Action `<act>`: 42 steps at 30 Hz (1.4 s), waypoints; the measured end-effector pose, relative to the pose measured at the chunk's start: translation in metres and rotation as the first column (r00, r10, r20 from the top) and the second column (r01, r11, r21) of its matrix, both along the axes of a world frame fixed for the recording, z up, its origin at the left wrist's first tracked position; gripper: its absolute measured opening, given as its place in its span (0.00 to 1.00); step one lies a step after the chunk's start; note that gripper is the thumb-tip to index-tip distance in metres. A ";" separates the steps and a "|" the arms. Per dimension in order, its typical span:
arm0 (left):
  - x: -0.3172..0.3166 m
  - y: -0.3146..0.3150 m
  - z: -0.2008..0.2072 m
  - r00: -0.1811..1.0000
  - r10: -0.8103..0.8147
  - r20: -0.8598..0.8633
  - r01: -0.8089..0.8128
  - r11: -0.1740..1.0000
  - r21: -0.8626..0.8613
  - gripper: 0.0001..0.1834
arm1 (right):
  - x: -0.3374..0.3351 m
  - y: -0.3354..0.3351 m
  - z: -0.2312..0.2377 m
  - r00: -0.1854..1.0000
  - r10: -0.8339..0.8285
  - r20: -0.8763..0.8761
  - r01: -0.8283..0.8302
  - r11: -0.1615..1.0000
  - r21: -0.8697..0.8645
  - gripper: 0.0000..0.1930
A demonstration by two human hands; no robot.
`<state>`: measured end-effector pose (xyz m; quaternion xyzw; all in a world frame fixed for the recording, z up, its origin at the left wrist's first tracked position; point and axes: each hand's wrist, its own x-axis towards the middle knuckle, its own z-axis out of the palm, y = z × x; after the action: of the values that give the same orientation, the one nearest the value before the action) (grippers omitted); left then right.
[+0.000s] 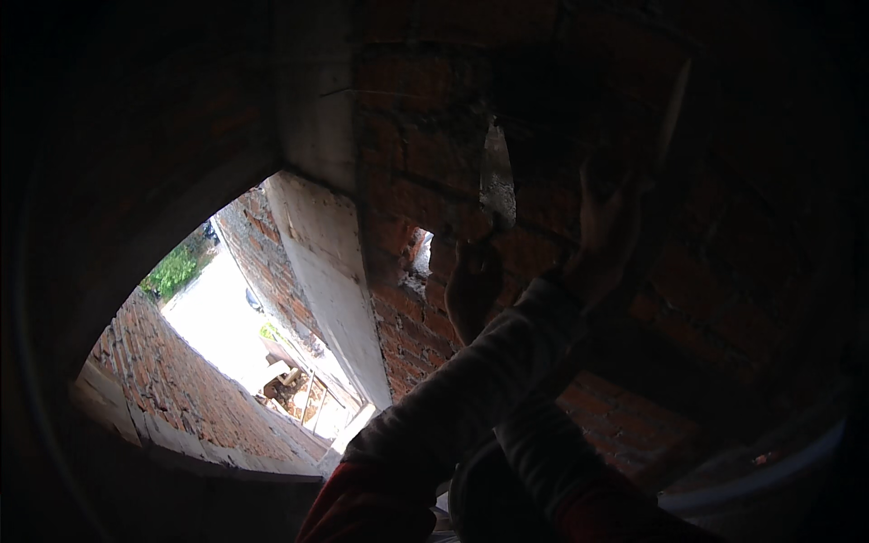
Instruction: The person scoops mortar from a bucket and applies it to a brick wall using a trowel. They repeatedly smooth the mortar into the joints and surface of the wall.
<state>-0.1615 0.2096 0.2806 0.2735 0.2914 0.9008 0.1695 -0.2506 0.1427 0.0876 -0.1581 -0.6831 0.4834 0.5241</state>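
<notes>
My forearms cross, in dark grey cuffs over red sleeves. My right hand (472,285) is on the left side of the crossing, closed around the handle end of a trowel (497,176). The trowel's pale pointed blade stands tip upward in front of the dark brick wall (412,326). Farther right, my left hand (608,222) reaches up by the wall. Its thumb and fingers are spread in a V, and I make out nothing between them; deep shadow hides the fingertips. A thin pale strip (674,109) stands just above that hand; its kind is unclear.
A small bright gap (422,252) pierces the brickwork left of my right hand. A pale concrete column (317,235) edges a large opening at left. Outside are another brick wall (181,366), green leaves (172,271) and rubble (294,391). Darkness covers the right side.
</notes>
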 end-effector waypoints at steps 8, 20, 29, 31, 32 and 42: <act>-0.005 0.004 -0.002 0.991 0.099 -0.085 -0.100 0.995 -0.013 0.15 | 0.010 0.001 0.002 0.990 0.080 0.119 -0.078 0.997 -0.021 0.18; -0.003 0.003 -0.003 0.999 -0.019 -0.025 0.021 0.998 0.053 0.23 | 0.011 0.004 -0.002 0.991 0.101 0.092 -0.099 0.995 -0.024 0.16; -0.007 0.009 -0.006 0.998 0.036 -0.049 -0.035 0.999 0.023 0.19 | 0.018 0.007 -0.005 0.990 0.108 0.089 -0.105 0.994 -0.033 0.15; -0.007 0.008 -0.005 0.998 0.034 -0.049 -0.034 0.999 -0.006 0.19 | 0.019 0.008 -0.006 0.990 0.113 0.086 -0.111 0.993 -0.030 0.14; -0.006 0.008 -0.005 0.999 0.027 -0.045 -0.027 1.000 0.009 0.19 | 0.019 0.008 -0.006 0.989 0.116 0.087 -0.114 0.993 -0.029 0.14; -0.008 0.007 -0.009 0.995 -0.045 -0.092 0.059 0.987 0.148 0.20 | 0.027 0.002 -0.016 0.975 0.191 0.117 -0.198 0.979 0.048 0.13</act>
<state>-0.1691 0.2161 0.2715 0.3326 0.2225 0.9026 0.1588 -0.2232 0.1448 0.0713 -0.1017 -0.7376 0.5022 0.4397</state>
